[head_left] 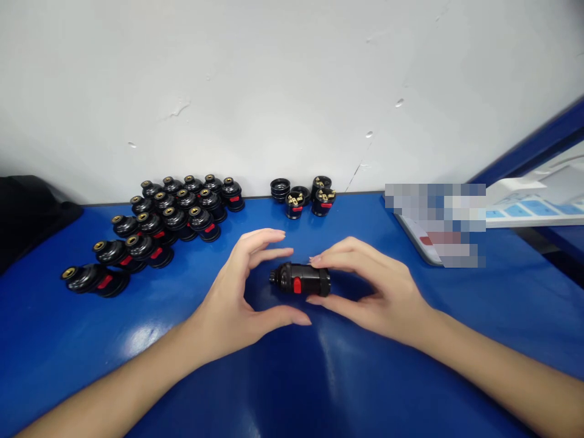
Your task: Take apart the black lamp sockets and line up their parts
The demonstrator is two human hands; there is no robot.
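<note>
A black lamp holder with a red switch lies sideways above the blue table, its narrow capped end pointing left. My right hand pinches its wider, ribbed end between thumb and fingers. My left hand curves around the capped end with thumb and fingers spread apart, and a gap shows between them and the holder. Beyond the hands, near the wall, stand several socket bodies with brass contacts bared on top and red switches, along with a black threaded shell.
Several capped lamp holders stand in slanting rows on the blue table at the left. A pixelated flat device or tray lies at the right. Dark cloth sits at the far left, and a white wall closes off the back.
</note>
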